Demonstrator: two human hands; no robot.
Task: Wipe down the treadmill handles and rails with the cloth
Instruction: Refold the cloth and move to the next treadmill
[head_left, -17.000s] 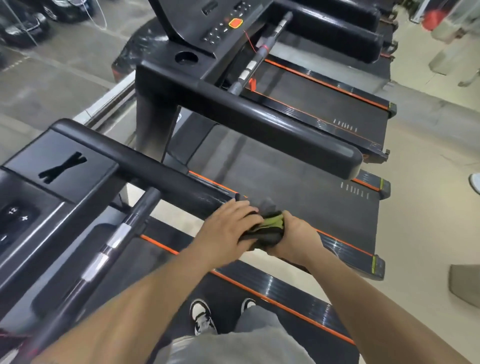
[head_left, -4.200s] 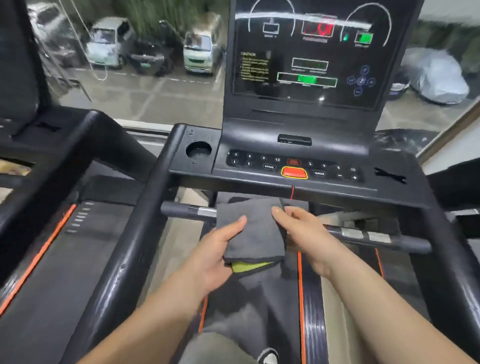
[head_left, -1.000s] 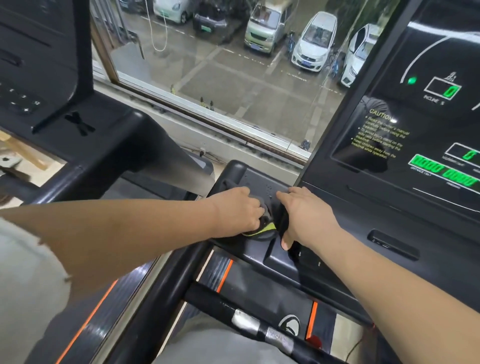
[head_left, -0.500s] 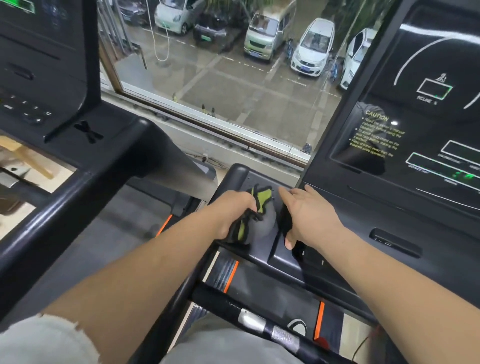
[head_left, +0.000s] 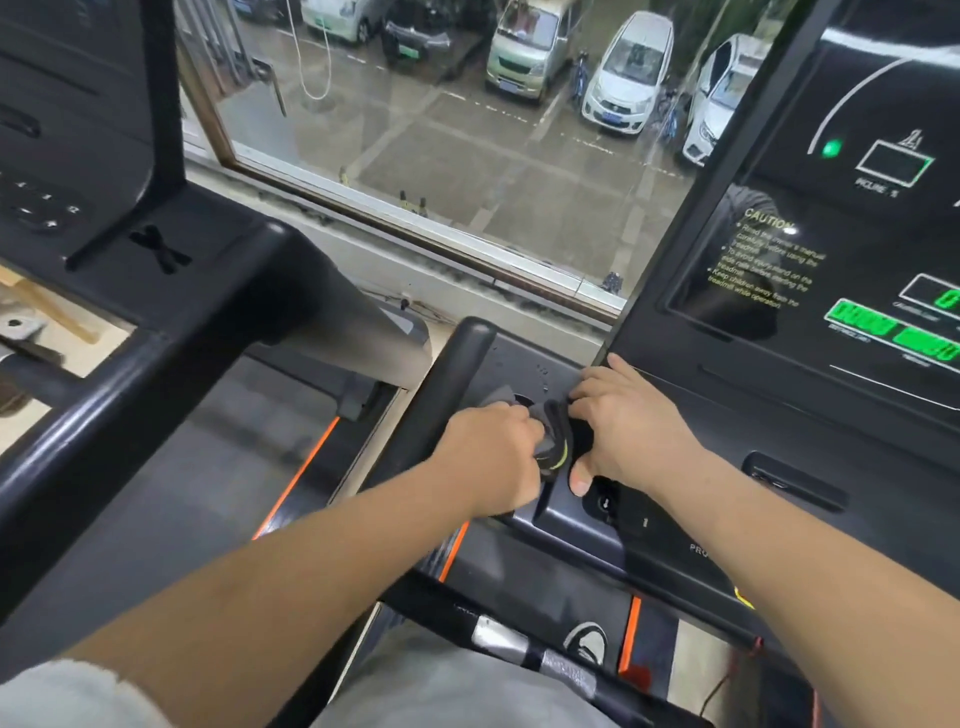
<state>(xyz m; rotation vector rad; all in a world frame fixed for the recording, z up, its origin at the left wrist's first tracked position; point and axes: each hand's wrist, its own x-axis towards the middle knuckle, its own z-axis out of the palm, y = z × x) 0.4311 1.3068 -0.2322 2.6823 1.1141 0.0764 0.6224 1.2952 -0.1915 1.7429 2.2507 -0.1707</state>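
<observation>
1. Grey cloth (head_left: 558, 441) with a yellow-green hem is bunched between both hands. It lies on the left corner of the console deck (head_left: 540, 358), just right of the top of the black side rail (head_left: 447, 384).
2. The left hand (head_left: 493, 457) has its fingers curled tightly into the cloth's left side, knuckles up.
3. The right hand (head_left: 631, 431) has its fingers bent over the cloth's right side. Its thumb is splayed downward beside the fabric, with the tip resting on the deck near a round button.
4. Small shiny specks dot the deck just beyond the cloth.
5. The display panel (head_left: 831, 234) rises directly right of the hands, with green readouts lit and a yellow caution notice.
6. A front bar (head_left: 498, 642) with silver grip patches crosses below the forearms.
7. Further left, an orange-edged belt (head_left: 234, 467) runs beside the rail, and a neighbouring treadmill (head_left: 156, 332) stands past it.
8. Beyond the window (head_left: 467, 156), parked cars (head_left: 623, 83) line a wet lot.
</observation>
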